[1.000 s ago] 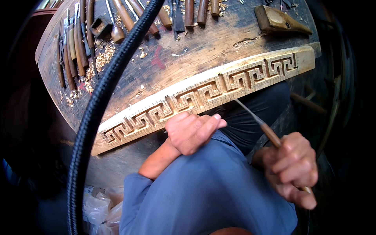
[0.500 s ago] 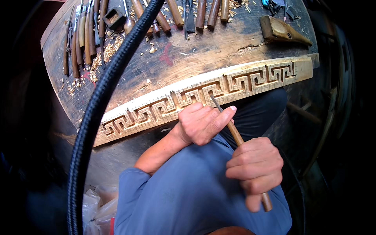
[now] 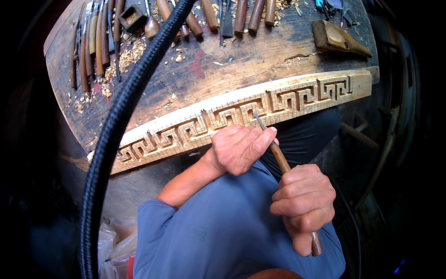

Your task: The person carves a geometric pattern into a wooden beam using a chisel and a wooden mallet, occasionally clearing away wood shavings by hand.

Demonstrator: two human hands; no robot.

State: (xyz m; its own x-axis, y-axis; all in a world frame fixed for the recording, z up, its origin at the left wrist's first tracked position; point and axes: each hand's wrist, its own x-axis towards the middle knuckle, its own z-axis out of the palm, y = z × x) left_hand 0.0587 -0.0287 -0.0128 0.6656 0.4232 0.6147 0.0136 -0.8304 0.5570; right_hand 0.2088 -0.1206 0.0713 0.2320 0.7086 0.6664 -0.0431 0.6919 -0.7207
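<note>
A long pale wooden board (image 3: 361, 84), carved with a squared meander pattern over pencilled grid lines, lies along the near edge of the workbench. A wood chisel (image 3: 280, 159) slants across its near side, the narrow steel blade meeting a recess in the pattern right of the middle. My left hand (image 3: 244, 148) is closed about the blade end, thumb along the steel, and rests by the board's near edge. Lower right, my right hand (image 3: 304, 197) wraps the brown wooden handle, whose butt sticks out beneath the fist. The exact cutting edge is too small to make out.
The worn workbench (image 3: 153, 104) carries several wooden-handled tools (image 3: 93, 44) at far left and along the back. Wood shavings (image 3: 130, 53) lie among them, with a small square box (image 3: 132, 18). A wooden mallet (image 3: 341, 39) sits far right. A black braided cable (image 3: 109, 144) crosses the left.
The chisel's tip has shifted very slightly right within the carved recess, and my right hand sits a touch lower. Both grips stay the same; the whole view has tilted a little.
</note>
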